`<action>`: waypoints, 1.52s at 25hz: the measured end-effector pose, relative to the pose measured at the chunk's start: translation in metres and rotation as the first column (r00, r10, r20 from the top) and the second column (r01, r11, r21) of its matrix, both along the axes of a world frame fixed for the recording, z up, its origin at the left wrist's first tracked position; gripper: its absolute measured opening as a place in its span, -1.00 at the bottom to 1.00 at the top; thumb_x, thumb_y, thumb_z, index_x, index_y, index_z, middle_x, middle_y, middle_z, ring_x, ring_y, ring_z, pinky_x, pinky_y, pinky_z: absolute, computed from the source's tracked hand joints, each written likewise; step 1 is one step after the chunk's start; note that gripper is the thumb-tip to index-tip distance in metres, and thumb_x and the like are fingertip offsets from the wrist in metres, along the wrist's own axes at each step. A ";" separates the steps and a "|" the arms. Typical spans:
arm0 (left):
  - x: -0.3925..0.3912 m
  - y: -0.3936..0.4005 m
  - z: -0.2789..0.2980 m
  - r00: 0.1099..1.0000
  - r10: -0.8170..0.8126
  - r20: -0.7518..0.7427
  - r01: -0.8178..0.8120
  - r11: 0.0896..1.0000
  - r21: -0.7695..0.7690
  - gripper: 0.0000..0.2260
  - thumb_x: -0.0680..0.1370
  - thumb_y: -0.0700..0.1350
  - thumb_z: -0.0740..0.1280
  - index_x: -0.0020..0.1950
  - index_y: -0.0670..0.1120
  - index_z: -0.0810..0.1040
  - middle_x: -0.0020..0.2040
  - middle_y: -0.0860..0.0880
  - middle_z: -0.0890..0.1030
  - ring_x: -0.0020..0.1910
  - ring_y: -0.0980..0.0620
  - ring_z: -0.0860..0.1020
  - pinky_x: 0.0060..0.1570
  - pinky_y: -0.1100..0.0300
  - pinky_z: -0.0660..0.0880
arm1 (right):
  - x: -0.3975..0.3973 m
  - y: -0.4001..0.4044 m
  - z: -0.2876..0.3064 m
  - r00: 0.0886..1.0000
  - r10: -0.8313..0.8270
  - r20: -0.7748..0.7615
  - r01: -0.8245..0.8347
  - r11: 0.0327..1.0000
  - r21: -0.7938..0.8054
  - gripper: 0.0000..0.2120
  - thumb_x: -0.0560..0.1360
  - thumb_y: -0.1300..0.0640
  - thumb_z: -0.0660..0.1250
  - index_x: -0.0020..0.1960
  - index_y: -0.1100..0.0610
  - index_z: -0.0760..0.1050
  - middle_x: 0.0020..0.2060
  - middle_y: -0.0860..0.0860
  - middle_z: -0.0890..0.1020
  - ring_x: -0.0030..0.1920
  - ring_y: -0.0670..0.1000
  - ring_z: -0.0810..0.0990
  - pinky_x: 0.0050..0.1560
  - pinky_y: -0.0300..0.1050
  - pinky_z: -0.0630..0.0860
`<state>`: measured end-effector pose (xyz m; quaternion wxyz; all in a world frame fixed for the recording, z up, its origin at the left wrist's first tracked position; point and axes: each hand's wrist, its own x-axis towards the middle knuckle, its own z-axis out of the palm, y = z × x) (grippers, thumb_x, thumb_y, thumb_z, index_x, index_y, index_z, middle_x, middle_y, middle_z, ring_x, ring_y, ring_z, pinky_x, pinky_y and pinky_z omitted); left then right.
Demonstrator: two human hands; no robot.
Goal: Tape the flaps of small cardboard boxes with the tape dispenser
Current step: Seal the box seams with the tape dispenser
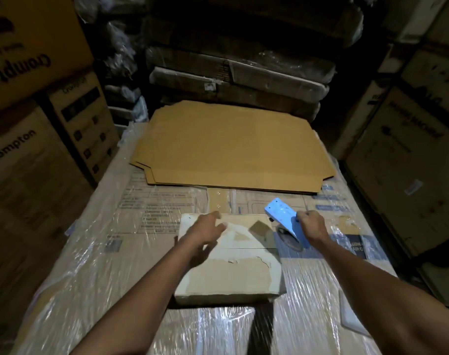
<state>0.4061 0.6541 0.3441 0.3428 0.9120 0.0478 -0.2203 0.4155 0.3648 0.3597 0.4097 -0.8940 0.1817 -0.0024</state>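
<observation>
Small cardboard box is seen lower centre of the frame, flaps closed, top paper torn, resting on a plastic-wrapped carton surface. Left hand is laid on the box's upper-left part, fingers spread and mostly straight, slightly motion-blurred. Blue tape dispenser is held by its handle in the right hand, fingers curled round it, at the box's upper-right corner; contact with the box cannot be told. Stack of flat cardboard sheets is seen in the centre, beyond the box. Stacked printed cartons are seen at the left and right edges, dimly lit.
</observation>
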 end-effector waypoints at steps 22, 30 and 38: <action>-0.038 0.056 -0.034 0.708 0.488 -0.510 -0.691 0.328 -0.644 -0.85 0.60 -0.35 0.25 0.04 -0.20 0.60 -0.13 -0.18 0.69 -0.24 -0.04 0.61 -0.44 0.23 0.42 | -0.015 0.159 0.007 0.841 0.506 -0.189 -0.514 0.858 0.007 -0.53 0.46 -0.19 0.39 -0.45 0.12 0.49 -0.59 -0.04 0.46 -0.52 -0.06 0.41 -0.46 -0.22 0.23; -0.031 0.073 -0.053 0.739 0.650 -0.177 -0.628 0.571 -0.528 -0.87 0.51 -0.32 0.33 -0.14 -0.17 0.65 -0.16 -0.14 0.71 -0.26 -0.07 0.65 -0.30 0.17 0.54 | -0.014 0.178 -0.002 0.779 0.576 -0.248 -0.624 0.751 -0.215 -0.41 0.40 -0.42 0.26 -0.35 0.13 0.55 -0.48 0.03 0.45 -0.43 0.01 0.42 -0.38 -0.07 0.25; -0.046 0.137 -0.075 0.667 0.734 -0.128 -0.705 0.566 -0.427 -0.96 0.48 -0.26 0.46 -0.11 -0.20 0.63 -0.22 -0.14 0.67 -0.38 0.04 0.54 -0.33 0.24 0.51 | 0.000 0.133 0.007 0.734 0.577 -0.360 -0.679 0.647 -0.348 -0.45 0.40 -0.40 0.26 -0.37 0.08 0.55 -0.46 -0.01 0.52 -0.37 0.00 0.51 -0.38 -0.14 0.32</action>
